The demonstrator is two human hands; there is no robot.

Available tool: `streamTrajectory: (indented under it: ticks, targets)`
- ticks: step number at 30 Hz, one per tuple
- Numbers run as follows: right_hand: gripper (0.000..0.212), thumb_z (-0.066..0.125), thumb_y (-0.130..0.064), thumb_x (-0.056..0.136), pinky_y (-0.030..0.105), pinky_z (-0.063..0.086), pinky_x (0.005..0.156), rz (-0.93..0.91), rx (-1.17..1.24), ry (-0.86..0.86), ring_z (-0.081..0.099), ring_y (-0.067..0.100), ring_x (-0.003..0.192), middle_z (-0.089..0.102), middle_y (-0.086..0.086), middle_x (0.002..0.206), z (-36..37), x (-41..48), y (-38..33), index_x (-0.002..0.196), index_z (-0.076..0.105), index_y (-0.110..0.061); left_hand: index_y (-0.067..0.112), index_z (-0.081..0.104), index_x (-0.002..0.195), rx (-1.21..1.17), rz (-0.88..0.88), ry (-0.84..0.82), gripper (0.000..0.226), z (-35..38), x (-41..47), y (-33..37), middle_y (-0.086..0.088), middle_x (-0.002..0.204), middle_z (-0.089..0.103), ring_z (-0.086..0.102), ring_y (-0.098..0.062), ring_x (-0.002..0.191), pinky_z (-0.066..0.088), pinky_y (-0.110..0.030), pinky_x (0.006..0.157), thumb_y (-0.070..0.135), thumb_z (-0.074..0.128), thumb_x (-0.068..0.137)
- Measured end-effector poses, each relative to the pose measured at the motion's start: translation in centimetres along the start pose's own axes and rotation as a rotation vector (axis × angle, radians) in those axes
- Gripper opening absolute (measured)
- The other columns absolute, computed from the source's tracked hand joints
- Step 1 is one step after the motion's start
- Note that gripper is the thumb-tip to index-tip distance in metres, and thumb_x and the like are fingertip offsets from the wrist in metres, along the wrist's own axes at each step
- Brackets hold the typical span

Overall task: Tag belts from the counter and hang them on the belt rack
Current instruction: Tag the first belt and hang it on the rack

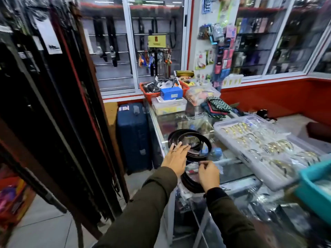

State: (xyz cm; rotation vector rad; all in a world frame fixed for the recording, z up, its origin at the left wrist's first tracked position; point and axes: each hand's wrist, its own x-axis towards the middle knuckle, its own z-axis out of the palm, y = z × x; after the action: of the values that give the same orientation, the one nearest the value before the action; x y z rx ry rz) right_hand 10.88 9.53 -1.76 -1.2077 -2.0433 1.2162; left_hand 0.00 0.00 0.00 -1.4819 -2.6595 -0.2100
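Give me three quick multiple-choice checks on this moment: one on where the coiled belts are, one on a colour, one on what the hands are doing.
1. Where do the coiled belts lie?
A. On the glass counter
B. On the floor
C. Inside the blue suitcase

2. What colour is the basket at the far end of the counter?
A. Green
B. Red
C. White

3. What is the left hand doing?
A. Gripping a hanging belt on the rack
B. Resting in a pocket
C. Spread open, fingers reaching onto the coiled belts

Answers:
1. A, the dark coils sit on the glass top, beside the clear tray of bangles.
2. B, its mesh wall is red, behind the small blue box.
3. C, the palm faces down with fingers extended, while the right hand pinches something small, possibly a tag.
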Motion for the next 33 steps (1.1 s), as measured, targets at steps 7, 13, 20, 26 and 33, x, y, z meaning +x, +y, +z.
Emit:
streamTrajectory:
  ticks: [7, 13, 20, 26, 33]
  targets:
    - [0.021, 0.039, 0.008, 0.098, 0.051, 0.053, 0.082, 0.524, 0.592, -0.311, 0.065, 0.048, 0.100, 0.064, 0.030, 0.105, 0.1, 2.6, 1.1, 0.086, 0.055, 0.003, 0.012, 0.044, 0.148, 0.103, 0.024, -0.186, 0.052, 0.3, 3.1, 2.3, -0.013, 0.148, 0.049, 0.044, -0.033, 0.139, 0.015, -0.042, 0.126, 0.012, 0.054, 0.098]
    - [0.019, 0.046, 0.007, 0.097, 0.036, 0.056, 0.079, 0.533, 0.801, -0.300, 0.064, 0.038, 0.114, 0.053, 0.033, 0.137, -0.2, 3.1, 0.3, 0.086, 0.055, -0.004, 0.009, 0.057, 0.137, 0.038, -0.022, -0.152, 0.037, -0.6, 3.7, 3.2, -0.014, 0.132, 0.060, 0.056, -0.035, 0.124, 0.049, -0.045, 0.101, 0.010, 0.050, 0.101]
    - [0.036, 0.053, 0.012, 0.093, 0.032, 0.062, 0.073, 0.348, 1.104, -0.167, 0.067, 0.025, 0.081, 0.066, 0.022, 0.101, -0.1, 2.4, -2.1, 0.129, 0.049, 0.005, 0.014, 0.066, 0.130, -0.348, -0.095, 0.156, 0.033, -3.2, 1.7, 2.2, -0.009, 0.123, 0.067, 0.062, -0.030, 0.116, 0.050, -0.040, 0.098, 0.024, 0.055, 0.100]
    - [0.040, 0.061, 0.010, 0.090, 0.025, 0.062, 0.069, 0.079, 1.001, -0.272, 0.067, 0.024, 0.086, 0.066, 0.013, 0.091, 0.9, 0.8, -6.4, 0.129, 0.053, 0.005, 0.010, 0.069, 0.127, -0.586, -0.231, 0.425, 0.033, -5.2, -1.6, -0.6, -0.010, 0.123, 0.070, 0.066, -0.027, 0.114, 0.052, -0.039, 0.100, 0.022, 0.064, 0.096]
    - [0.029, 0.070, 0.006, 0.084, 0.024, 0.062, 0.066, -0.169, 0.832, -0.424, 0.069, 0.022, 0.085, 0.072, 0.013, 0.095, 4.3, -2.9, -11.7, 0.111, 0.068, -0.006, 0.008, 0.072, 0.122, -0.666, -0.403, 0.656, 0.030, -7.7, -7.3, -5.0, -0.010, 0.118, 0.075, 0.070, -0.023, 0.110, 0.054, -0.034, 0.099, 0.019, 0.066, 0.095]
